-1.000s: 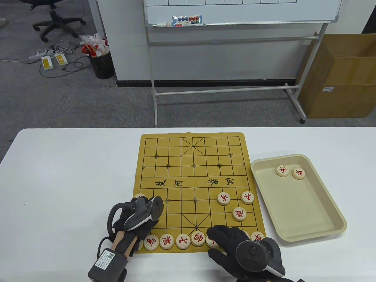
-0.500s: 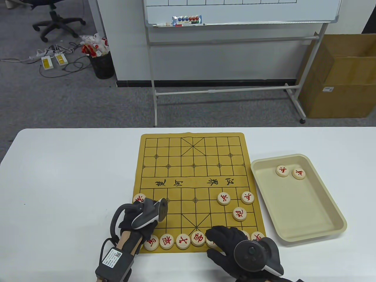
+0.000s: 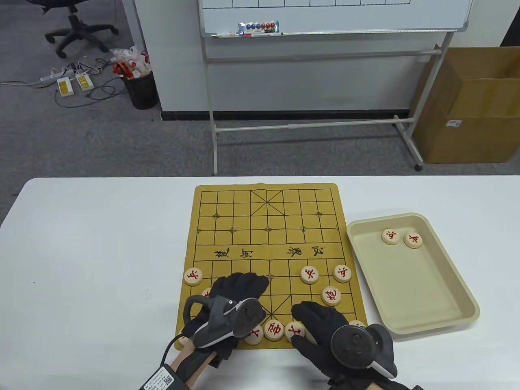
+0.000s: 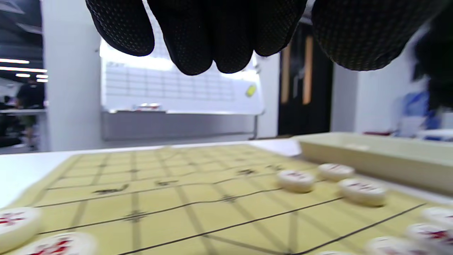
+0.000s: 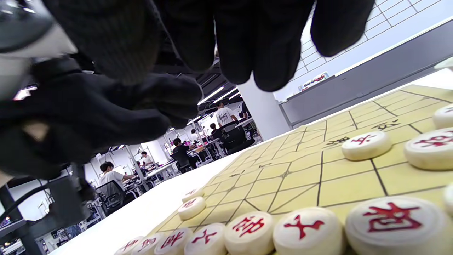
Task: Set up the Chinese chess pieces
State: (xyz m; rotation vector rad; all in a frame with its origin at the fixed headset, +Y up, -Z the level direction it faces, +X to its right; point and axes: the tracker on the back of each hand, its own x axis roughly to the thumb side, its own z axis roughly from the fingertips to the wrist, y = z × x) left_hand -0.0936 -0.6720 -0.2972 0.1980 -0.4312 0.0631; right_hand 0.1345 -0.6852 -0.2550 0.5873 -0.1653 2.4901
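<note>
Over the board (image 3: 268, 227), both hands (image 3: 239, 292) seem relaxed, apparently holding nothing.

A: What colours does the board (image 3: 268, 243) carry?
B: Mustard yellow, ruled with a black grid and black characters across the middle. The pieces (image 3: 309, 275) are cream discs with red characters.

A: And around it?
B: A white tabletop (image 3: 101, 243), a beige tray (image 3: 443, 300) holding 2 cream, red-marked pieces (image 3: 390, 236), and black gloves on the left hand (image 3: 237, 290) and right hand (image 3: 321, 329), each with a grey tracker.
</note>
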